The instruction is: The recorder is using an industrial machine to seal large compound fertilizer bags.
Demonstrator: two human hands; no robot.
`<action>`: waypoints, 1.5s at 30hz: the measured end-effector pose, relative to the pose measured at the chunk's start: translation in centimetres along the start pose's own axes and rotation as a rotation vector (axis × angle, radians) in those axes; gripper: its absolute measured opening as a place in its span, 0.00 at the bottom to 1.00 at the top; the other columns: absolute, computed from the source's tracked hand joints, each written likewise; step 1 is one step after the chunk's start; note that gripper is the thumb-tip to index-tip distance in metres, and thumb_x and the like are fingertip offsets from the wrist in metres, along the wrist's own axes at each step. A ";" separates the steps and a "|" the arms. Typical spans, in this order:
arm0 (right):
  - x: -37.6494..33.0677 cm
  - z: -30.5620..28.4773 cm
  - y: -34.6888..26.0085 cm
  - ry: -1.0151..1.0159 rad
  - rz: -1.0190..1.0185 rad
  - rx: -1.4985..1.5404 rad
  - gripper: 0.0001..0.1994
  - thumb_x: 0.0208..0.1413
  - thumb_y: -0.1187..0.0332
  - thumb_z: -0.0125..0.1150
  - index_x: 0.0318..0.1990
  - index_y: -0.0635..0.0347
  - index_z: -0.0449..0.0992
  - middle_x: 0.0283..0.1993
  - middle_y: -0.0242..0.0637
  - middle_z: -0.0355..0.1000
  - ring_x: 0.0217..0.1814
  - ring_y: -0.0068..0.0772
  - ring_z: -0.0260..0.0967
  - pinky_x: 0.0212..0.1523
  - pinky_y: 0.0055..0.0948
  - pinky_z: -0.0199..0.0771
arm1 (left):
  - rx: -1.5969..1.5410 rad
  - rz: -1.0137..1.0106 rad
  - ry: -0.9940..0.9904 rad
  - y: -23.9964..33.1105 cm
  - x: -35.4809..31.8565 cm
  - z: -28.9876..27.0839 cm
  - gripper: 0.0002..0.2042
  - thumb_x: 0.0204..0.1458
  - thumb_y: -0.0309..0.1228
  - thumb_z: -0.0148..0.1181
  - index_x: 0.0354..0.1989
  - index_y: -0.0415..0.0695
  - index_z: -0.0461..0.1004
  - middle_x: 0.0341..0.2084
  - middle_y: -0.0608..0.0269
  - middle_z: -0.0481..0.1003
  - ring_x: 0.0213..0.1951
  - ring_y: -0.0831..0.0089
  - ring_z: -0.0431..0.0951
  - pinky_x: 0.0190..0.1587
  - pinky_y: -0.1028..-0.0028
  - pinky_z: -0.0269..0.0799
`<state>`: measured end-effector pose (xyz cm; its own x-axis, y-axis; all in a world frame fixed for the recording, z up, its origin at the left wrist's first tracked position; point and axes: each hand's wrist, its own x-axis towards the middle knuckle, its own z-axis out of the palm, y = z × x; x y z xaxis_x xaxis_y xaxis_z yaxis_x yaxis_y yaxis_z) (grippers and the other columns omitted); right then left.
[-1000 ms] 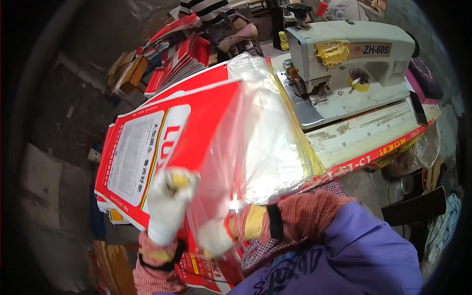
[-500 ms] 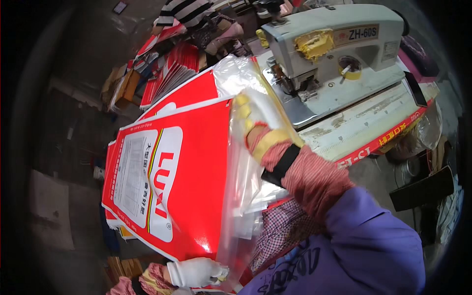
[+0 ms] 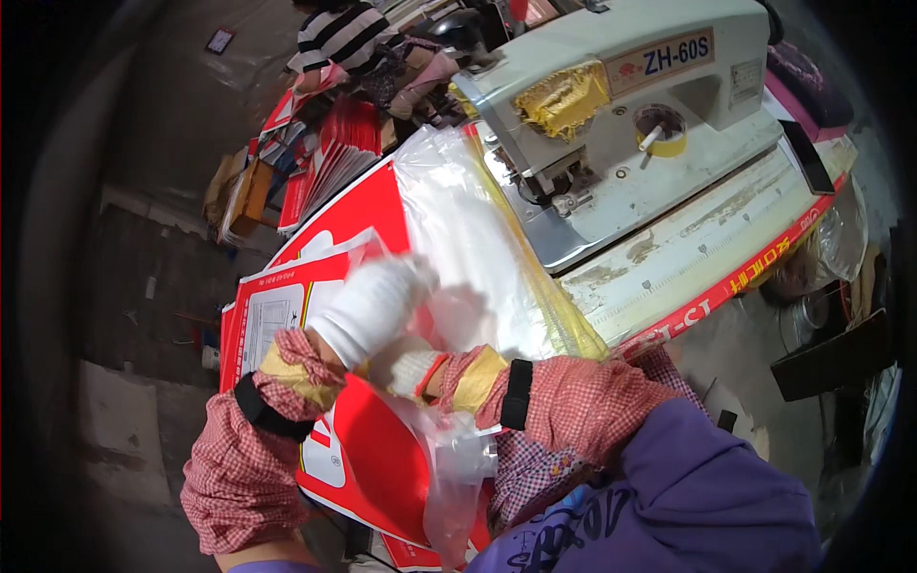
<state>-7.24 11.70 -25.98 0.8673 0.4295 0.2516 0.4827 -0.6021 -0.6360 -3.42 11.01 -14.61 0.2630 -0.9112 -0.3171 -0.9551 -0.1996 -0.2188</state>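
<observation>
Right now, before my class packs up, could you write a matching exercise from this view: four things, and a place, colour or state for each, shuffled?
1. Clear plastic stack
2. Sewing machine
3. Left hand
4. Co-worker's top

A. Striped dark and white
B. Between red bags and machine
C. Pale, with a yellow patch
D. Gloved

Pairs: 1-B; 2-C; 3-D; 4-A
</observation>
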 end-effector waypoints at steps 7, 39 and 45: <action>-0.9 -0.4 -0.5 0.077 0.181 0.426 0.19 0.54 0.59 0.42 0.53 0.49 0.65 0.44 0.46 0.70 0.40 0.44 0.71 0.37 0.38 0.72 | 0.546 -0.428 0.279 -4.3 2.5 2.2 0.04 0.45 0.28 0.52 0.30 0.45 0.70 0.21 0.60 0.72 0.28 0.65 0.77 0.25 0.68 0.73; -19.8 -8.5 0.0 0.852 0.601 0.103 0.24 0.44 0.69 0.59 0.52 0.59 0.64 0.38 0.38 0.72 0.41 0.37 0.69 0.43 0.32 0.69 | 0.620 -0.696 0.220 -5.0 3.0 -17.2 0.16 0.53 0.37 0.41 0.31 0.41 0.75 0.32 0.51 0.74 0.38 0.54 0.74 0.40 0.61 0.69; -20.1 -7.2 -1.1 0.713 0.252 0.312 0.24 0.47 0.67 0.54 0.53 0.63 0.63 0.31 0.46 0.72 0.34 0.41 0.71 0.33 0.34 0.69 | 0.657 -0.674 0.193 -4.4 3.9 -16.8 0.17 0.54 0.37 0.38 0.32 0.41 0.74 0.33 0.51 0.74 0.38 0.54 0.74 0.40 0.60 0.69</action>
<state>-24.36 -1.15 -25.11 0.8651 -0.2880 0.4107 0.2982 -0.3631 -0.8827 -0.42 2.24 0.62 0.6463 -0.7339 0.2091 -0.3288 -0.5151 -0.7916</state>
